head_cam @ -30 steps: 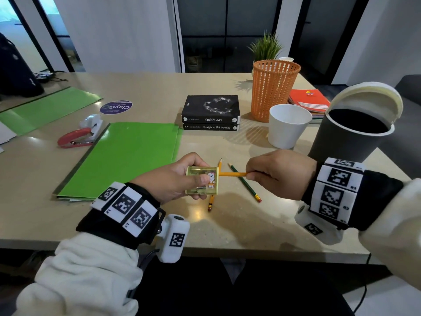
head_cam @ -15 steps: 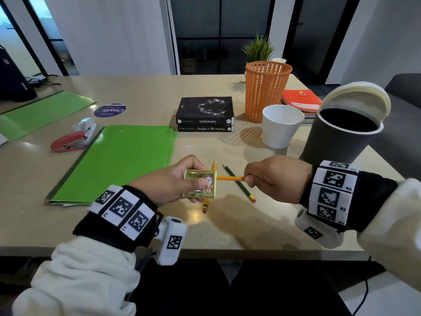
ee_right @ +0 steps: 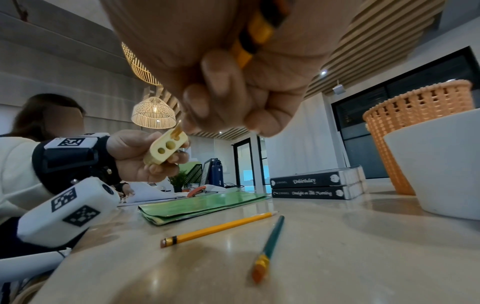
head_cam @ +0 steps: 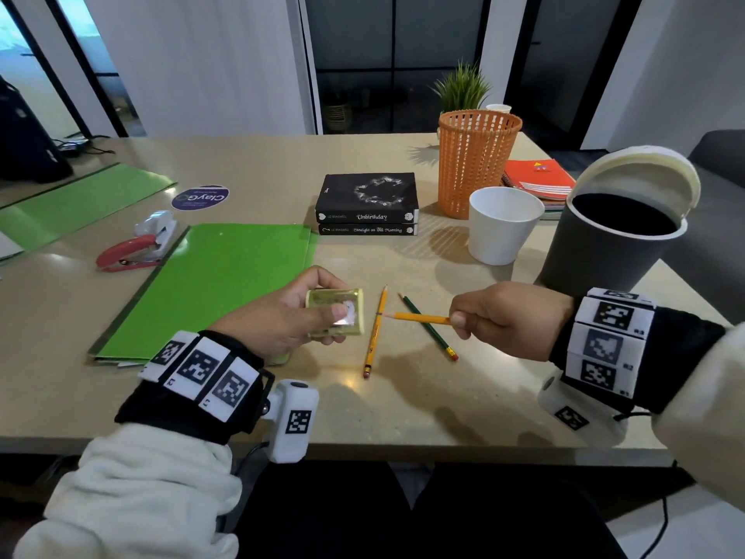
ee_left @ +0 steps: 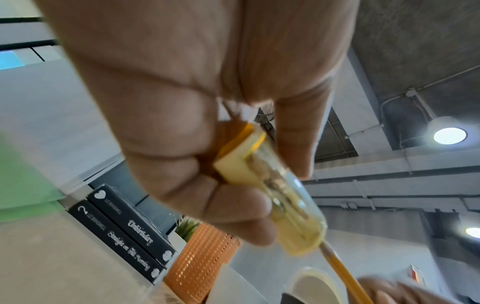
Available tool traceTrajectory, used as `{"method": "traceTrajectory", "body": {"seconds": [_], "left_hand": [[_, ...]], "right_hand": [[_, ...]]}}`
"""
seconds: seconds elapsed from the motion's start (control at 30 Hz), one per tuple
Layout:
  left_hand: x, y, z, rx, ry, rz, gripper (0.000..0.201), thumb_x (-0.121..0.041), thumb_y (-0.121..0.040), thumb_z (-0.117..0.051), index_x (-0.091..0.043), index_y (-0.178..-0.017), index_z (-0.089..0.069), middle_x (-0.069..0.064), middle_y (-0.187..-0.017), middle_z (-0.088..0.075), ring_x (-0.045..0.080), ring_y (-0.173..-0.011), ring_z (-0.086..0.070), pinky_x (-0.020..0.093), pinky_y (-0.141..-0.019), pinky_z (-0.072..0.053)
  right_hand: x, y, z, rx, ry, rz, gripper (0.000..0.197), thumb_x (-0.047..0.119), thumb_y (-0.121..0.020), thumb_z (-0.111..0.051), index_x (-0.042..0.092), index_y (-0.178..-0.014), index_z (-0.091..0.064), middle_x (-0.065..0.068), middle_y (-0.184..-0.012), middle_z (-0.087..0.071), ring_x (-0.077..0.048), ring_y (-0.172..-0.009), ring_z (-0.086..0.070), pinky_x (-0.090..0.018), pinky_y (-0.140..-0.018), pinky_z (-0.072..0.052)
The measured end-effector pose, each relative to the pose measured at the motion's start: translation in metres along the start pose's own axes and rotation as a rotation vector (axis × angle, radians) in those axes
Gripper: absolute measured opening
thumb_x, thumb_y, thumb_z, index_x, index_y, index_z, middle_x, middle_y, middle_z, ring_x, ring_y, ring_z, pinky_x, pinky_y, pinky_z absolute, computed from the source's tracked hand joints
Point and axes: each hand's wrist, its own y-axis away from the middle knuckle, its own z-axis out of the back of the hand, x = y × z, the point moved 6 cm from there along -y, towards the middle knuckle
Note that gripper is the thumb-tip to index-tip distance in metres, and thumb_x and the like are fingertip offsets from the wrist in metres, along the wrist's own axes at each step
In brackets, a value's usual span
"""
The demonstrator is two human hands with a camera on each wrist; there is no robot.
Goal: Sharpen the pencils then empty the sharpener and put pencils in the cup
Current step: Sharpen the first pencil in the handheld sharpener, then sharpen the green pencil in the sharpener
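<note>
Three pencils in view. One yellow pencil [head_cam: 421, 317], held in the right hand [head_cam: 510, 321], fingers curled round its rear end, sharpened tip pointing left, clear of the sharpener in the head view. Second yellow pencil [head_cam: 375, 332] and green pencil [head_cam: 428, 327] lie on the table [head_cam: 403, 405] between the hands, tips away from the person. One yellow box sharpener [head_cam: 336, 311], gripped between thumb and curled fingers of the left hand [head_cam: 284, 316], held above the table; three holes on its end face in the right wrist view. One white cup [head_cam: 502, 224], upright beyond the pencils, just beside an orange mesh basket [head_cam: 475, 163]. One grey bin [head_cam: 608, 240], lid raised, at the table's right.
</note>
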Motion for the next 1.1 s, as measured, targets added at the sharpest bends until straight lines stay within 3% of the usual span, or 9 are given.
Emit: {"method": "traceTrajectory", "body": {"seconds": [0.17, 0.27, 0.37, 0.6, 0.8, 0.93, 1.1], "left_hand": [[0.004, 0.004, 0.028, -0.174, 0.165, 0.022, 0.046, -0.030, -0.058, -0.080, -0.016, -0.091, -0.051, 0.012, -0.082, -0.068, 0.015, -0.061, -0.066, 0.019, -0.055, -0.054], [0.003, 0.007, 0.031, -0.256, 0.196, 0.023, 0.009, -0.008, -0.085, -0.052, -0.013, -0.091, -0.048, 0.014, -0.086, -0.060, 0.014, -0.056, -0.065, 0.017, -0.051, -0.052], [0.002, 0.009, 0.028, -0.276, 0.190, 0.021, 0.009, -0.004, -0.089, -0.045, -0.013, -0.091, -0.047, 0.013, -0.084, -0.060, 0.014, -0.054, -0.065, 0.017, -0.051, -0.051], [-0.001, 0.012, 0.029, -0.281, 0.222, 0.018, 0.009, -0.006, -0.086, -0.047, -0.013, -0.092, -0.048, 0.014, -0.085, -0.061, 0.015, -0.056, -0.065, 0.017, -0.051, -0.052], [-0.003, 0.014, 0.028, -0.282, 0.218, 0.025, 0.009, -0.005, -0.087, -0.047, -0.013, -0.091, -0.048, 0.014, -0.084, -0.062, 0.015, -0.056, -0.065, 0.017, -0.051, -0.052], [-0.006, 0.015, 0.027, -0.273, 0.212, 0.023, 0.009, -0.006, -0.086, -0.048, -0.013, -0.092, -0.049, 0.014, -0.085, -0.062, 0.015, -0.056, -0.065, 0.018, -0.051, -0.053], [-0.009, 0.016, 0.026, -0.264, 0.205, 0.030, 0.013, -0.010, -0.081, -0.052, -0.014, -0.093, -0.050, 0.015, -0.086, -0.062, 0.015, -0.058, -0.066, 0.018, -0.052, -0.054]], "right_hand": [[-0.012, 0.003, -0.002, -0.073, -0.064, -0.068, 0.015, 0.029, -0.097, -0.036, 0.029, -0.087, -0.046, 0.016, -0.067, -0.045, -0.005, -0.064, -0.044, -0.023, -0.063, -0.035], [-0.011, 0.003, -0.003, -0.090, -0.078, -0.082, 0.010, 0.029, -0.097, -0.036, 0.028, -0.090, -0.043, 0.016, -0.067, -0.045, -0.005, -0.061, -0.044, -0.021, -0.058, -0.036], [-0.007, 0.002, -0.002, -0.086, -0.096, -0.075, 0.009, 0.029, -0.097, -0.037, 0.027, -0.090, -0.041, 0.014, -0.064, -0.044, -0.003, -0.057, -0.042, -0.017, -0.055, -0.036], [-0.009, 0.002, 0.000, -0.096, -0.134, -0.098, 0.006, 0.029, -0.096, -0.042, 0.027, -0.090, -0.042, 0.007, -0.078, -0.057, -0.016, -0.073, -0.056, -0.031, -0.068, -0.049], [-0.029, -0.003, 0.001, -0.204, -0.025, -0.187, 0.012, 0.026, -0.089, -0.056, 0.020, -0.098, -0.062, 0.007, -0.093, -0.048, -0.013, -0.087, -0.047, -0.025, -0.078, -0.042], [-0.054, -0.011, -0.001, -0.048, 0.060, -0.438, 0.021, 0.031, -0.091, -0.053, 0.019, -0.103, -0.065, 0.002, -0.095, -0.060, -0.017, -0.089, -0.054, -0.027, -0.079, -0.047], [-0.067, -0.023, -0.019, 0.156, 0.205, -0.530, 0.028, 0.032, -0.091, -0.054, 0.011, -0.105, -0.067, -0.004, -0.102, -0.066, -0.021, -0.094, -0.060, -0.026, -0.075, -0.048]]}}
